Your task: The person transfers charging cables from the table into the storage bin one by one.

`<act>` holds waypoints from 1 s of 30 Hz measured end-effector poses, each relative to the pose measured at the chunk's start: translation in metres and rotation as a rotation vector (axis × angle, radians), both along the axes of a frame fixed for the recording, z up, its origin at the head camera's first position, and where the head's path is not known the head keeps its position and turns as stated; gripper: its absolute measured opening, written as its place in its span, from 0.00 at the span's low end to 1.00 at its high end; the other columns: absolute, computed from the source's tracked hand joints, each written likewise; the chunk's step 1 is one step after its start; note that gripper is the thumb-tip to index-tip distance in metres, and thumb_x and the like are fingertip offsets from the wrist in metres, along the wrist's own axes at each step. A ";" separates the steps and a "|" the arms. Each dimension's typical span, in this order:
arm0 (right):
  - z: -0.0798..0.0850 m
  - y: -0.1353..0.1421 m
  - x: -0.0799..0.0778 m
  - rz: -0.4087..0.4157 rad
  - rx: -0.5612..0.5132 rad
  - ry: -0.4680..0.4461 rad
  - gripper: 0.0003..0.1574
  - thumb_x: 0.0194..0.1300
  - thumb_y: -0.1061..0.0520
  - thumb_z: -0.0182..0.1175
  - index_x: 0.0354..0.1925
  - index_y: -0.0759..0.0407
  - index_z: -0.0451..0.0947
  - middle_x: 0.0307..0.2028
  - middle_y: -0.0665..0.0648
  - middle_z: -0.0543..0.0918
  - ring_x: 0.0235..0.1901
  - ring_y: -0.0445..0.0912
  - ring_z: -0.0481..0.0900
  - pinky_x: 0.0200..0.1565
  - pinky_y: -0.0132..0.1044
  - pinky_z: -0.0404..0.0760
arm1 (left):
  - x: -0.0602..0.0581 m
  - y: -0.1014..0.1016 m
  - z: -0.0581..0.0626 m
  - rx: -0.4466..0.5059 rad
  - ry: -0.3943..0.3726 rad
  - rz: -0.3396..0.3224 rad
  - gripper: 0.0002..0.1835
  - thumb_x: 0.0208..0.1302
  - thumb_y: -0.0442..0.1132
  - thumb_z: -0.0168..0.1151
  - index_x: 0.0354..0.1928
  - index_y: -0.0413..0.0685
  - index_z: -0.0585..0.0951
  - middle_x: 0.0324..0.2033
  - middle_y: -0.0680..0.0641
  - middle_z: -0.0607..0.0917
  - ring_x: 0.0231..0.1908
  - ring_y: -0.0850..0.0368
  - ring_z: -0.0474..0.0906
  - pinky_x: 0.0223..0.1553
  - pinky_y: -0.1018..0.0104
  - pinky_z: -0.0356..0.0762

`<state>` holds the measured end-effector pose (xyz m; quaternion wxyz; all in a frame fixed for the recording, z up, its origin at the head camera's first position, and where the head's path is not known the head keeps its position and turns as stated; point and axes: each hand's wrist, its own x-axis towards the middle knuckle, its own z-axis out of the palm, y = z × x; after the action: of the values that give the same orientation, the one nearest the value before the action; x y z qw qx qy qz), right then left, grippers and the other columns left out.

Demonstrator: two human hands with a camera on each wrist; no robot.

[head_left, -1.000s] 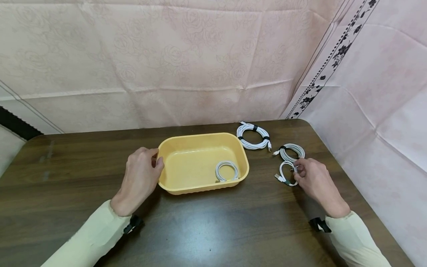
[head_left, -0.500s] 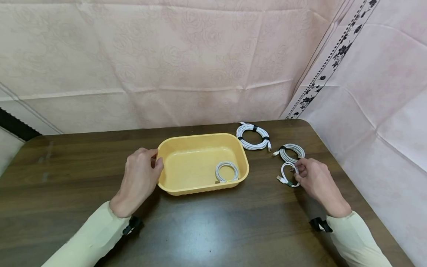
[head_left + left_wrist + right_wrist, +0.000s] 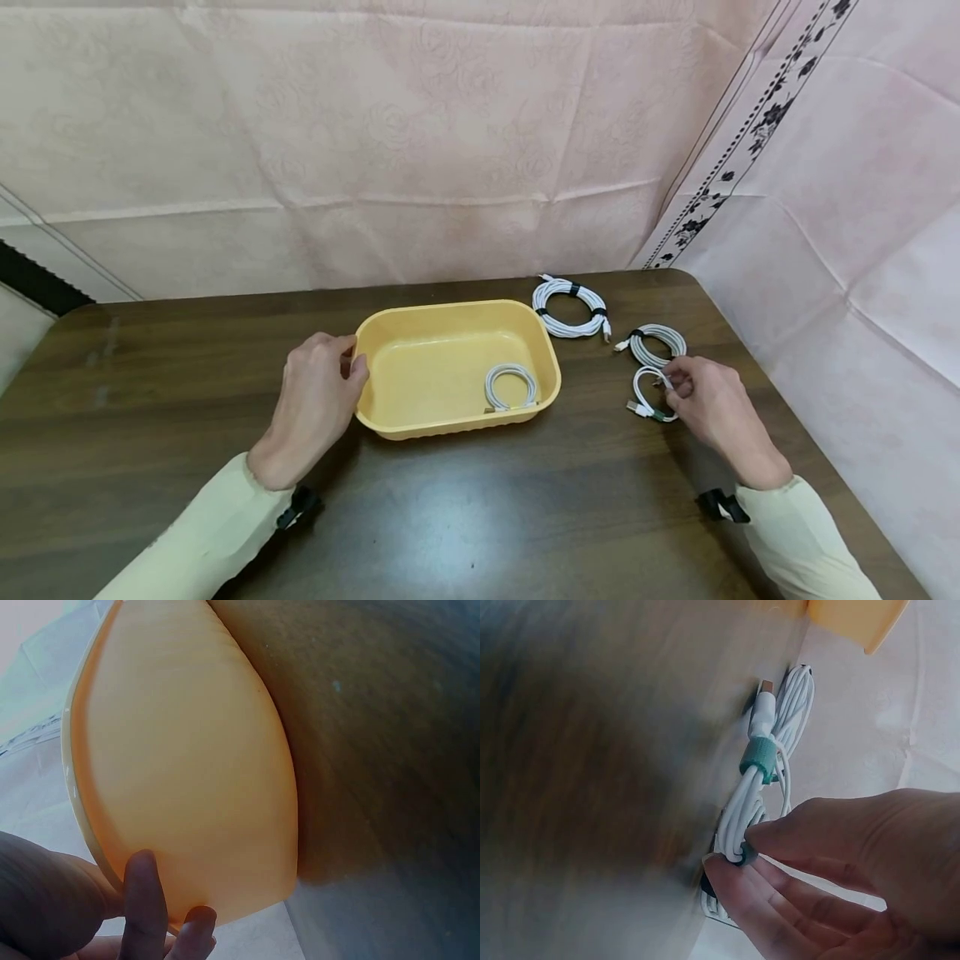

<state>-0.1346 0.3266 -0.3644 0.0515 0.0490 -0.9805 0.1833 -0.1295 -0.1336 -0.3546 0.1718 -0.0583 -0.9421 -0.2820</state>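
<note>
My left hand (image 3: 315,400) holds the left end of a yellow plastic tray (image 3: 420,383), its fingers against the outer wall (image 3: 195,750) in the left wrist view. Inside the tray, at its front right, lies a coiled white cable (image 3: 510,367). To the right, my right hand (image 3: 712,408) pinches a small coiled white USB cable (image 3: 739,799) between thumb and fingers. A green tie (image 3: 759,755) wraps it near its plug, which points away from the hand. Just behind it lies another coiled white cable (image 3: 679,342) with black ties, partly hidden by the fingers.
A larger coiled white cable (image 3: 570,332) with black ties lies by the tray's back right corner. The brown wooden table (image 3: 465,517) meets a patterned cloth (image 3: 420,167) along its back edge and another hanging cloth (image 3: 877,275) on the right.
The small USB cable has shifted slightly to the right and turned a little in my right hand. My left hand and the tray stay almost where they were.
</note>
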 end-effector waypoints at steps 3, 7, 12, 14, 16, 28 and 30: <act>0.001 0.000 0.000 -0.003 -0.002 0.004 0.11 0.58 0.68 0.64 0.42 0.65 0.84 0.32 0.57 0.86 0.31 0.45 0.81 0.32 0.37 0.76 | 0.000 0.000 0.000 -0.001 0.009 0.001 0.15 0.67 0.31 0.60 0.51 0.27 0.85 0.32 0.35 0.83 0.31 0.46 0.78 0.31 0.57 0.79; 0.001 -0.001 0.001 -0.009 -0.007 -0.005 0.11 0.59 0.68 0.63 0.43 0.66 0.85 0.31 0.58 0.87 0.31 0.46 0.81 0.31 0.37 0.76 | 0.001 -0.001 0.000 -0.001 0.017 0.000 0.15 0.67 0.31 0.60 0.51 0.27 0.85 0.32 0.36 0.84 0.31 0.46 0.78 0.31 0.57 0.79; -0.001 -0.002 0.002 -0.018 -0.014 0.000 0.13 0.60 0.68 0.63 0.44 0.67 0.85 0.30 0.58 0.88 0.31 0.46 0.82 0.29 0.37 0.76 | 0.001 -0.001 0.000 -0.003 0.023 0.001 0.15 0.67 0.30 0.60 0.50 0.27 0.85 0.32 0.35 0.84 0.31 0.46 0.77 0.30 0.58 0.78; -0.002 -0.002 0.002 -0.015 -0.016 0.013 0.13 0.59 0.68 0.62 0.44 0.67 0.86 0.30 0.57 0.88 0.30 0.45 0.83 0.30 0.37 0.76 | 0.001 -0.001 0.000 -0.007 0.028 0.003 0.15 0.66 0.30 0.60 0.50 0.26 0.85 0.32 0.35 0.84 0.30 0.46 0.77 0.30 0.58 0.78; -0.003 -0.003 0.002 -0.011 -0.014 0.026 0.14 0.59 0.68 0.62 0.44 0.67 0.86 0.30 0.57 0.88 0.30 0.45 0.82 0.30 0.37 0.76 | 0.001 0.000 -0.001 -0.008 0.031 0.004 0.15 0.66 0.30 0.60 0.50 0.26 0.85 0.32 0.34 0.84 0.30 0.46 0.77 0.30 0.58 0.78; -0.002 -0.005 0.003 0.000 -0.023 0.019 0.15 0.58 0.69 0.62 0.44 0.67 0.85 0.29 0.56 0.87 0.30 0.45 0.81 0.30 0.36 0.75 | 0.001 0.000 -0.001 -0.001 -0.003 0.007 0.16 0.67 0.31 0.60 0.52 0.26 0.84 0.35 0.33 0.84 0.32 0.45 0.78 0.31 0.56 0.80; -0.002 -0.005 0.003 0.000 -0.027 0.009 0.15 0.58 0.68 0.62 0.45 0.66 0.85 0.29 0.56 0.87 0.30 0.45 0.81 0.31 0.36 0.76 | 0.001 0.000 -0.001 0.001 -0.003 0.007 0.16 0.68 0.31 0.60 0.52 0.26 0.84 0.35 0.33 0.84 0.32 0.45 0.78 0.31 0.56 0.80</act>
<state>-0.1315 0.3216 -0.3663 0.0564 0.0492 -0.9777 0.1961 -0.1287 -0.1333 -0.3560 0.1713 -0.0543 -0.9424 -0.2820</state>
